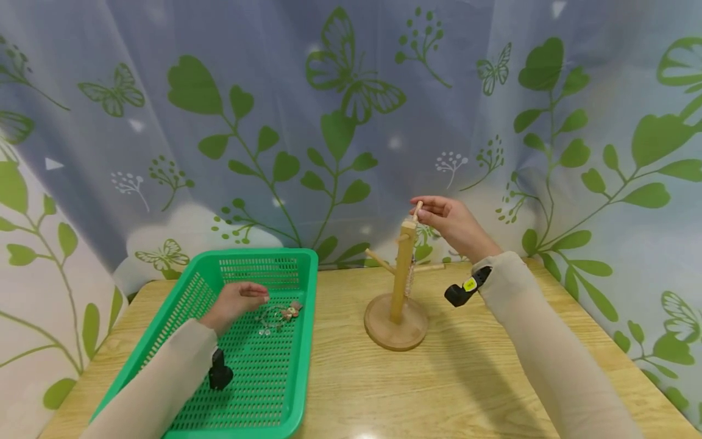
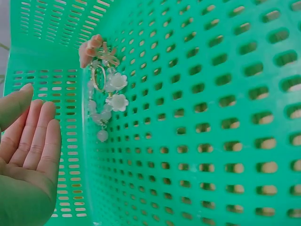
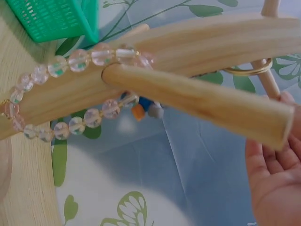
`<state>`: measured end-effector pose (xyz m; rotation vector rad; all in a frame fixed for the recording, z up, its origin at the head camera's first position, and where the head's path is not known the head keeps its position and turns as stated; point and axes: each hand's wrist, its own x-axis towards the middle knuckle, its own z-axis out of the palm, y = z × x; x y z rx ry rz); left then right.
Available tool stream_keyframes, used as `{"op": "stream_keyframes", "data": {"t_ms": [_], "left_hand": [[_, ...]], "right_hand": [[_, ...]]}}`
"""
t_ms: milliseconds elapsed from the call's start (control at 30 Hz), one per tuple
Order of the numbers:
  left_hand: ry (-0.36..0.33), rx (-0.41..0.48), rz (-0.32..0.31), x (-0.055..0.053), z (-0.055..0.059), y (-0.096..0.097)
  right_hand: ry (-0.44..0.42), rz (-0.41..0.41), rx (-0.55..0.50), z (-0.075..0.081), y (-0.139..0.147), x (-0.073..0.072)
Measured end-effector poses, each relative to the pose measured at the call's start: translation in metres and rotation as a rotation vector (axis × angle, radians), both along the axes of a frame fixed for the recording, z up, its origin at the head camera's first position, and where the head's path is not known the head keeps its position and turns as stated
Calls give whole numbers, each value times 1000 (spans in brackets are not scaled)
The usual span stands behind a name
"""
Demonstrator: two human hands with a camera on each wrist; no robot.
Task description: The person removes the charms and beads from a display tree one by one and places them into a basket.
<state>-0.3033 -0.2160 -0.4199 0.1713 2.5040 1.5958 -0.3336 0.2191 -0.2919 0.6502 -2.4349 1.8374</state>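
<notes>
The right hand point(image 1: 452, 227) was at the top of a wooden stand point(image 1: 404, 268), its thumb and fingers narrow about an upper peg point(image 1: 417, 212); whether they pinched it I could not tell. A gold-coloured ring point(image 3: 249, 72) sat at that peg, close to the fingertips. The left hand point(image 1: 237, 303) hovered inside a green basket point(image 1: 309, 341) to the left, its thumb apart from its lightly bent fingers, holding nothing. Just right of those fingers, on the basket floor, lay a small heap of jewellery: a loop of pale beads point(image 2: 101, 112), two white flower-shaped pieces point(image 2: 117, 81) and a peach-coloured ornament point(image 2: 89, 51) at the far end of the heap. On the stand, a bracelet point(image 3: 78, 60) of see-through, pinkish beads hung round the lower peg point(image 3: 202, 103) that pointed right, and small orange, blue and grey pieces point(image 3: 138, 112) showed near that peg's foot. Another peg point(image 1: 379, 261) stuck out to the left. The stand rose upright from a round base point(image 1: 397, 332), well apart from the basket's right rim. Both forearms wore pale sleeves point(image 1: 548, 347), with a small black camera point(image 1: 220, 372) at each wrist. Stand and basket stood on a wood-grained table point(image 1: 351, 384), and beyond its far edge hung a bluish curtain point(image 1: 263, 49) with green leaves and butterflies
</notes>
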Motion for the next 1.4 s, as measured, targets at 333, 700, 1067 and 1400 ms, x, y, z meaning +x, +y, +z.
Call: {"op": "stream_keyframes", "data": {"t_ms": [333, 700, 1067, 1400], "left_hand": [[9, 17, -19, 4, 12, 5], [23, 77, -15, 8, 33, 14], [42, 65, -46, 16, 56, 25], [74, 45, -43, 22, 71, 37]], "right_hand": [[-31, -66, -26, 6, -2, 6], [-14, -141, -41, 2, -4, 11], [4, -217, -154, -3, -5, 15], [40, -400, -105, -4, -9, 24]]}}
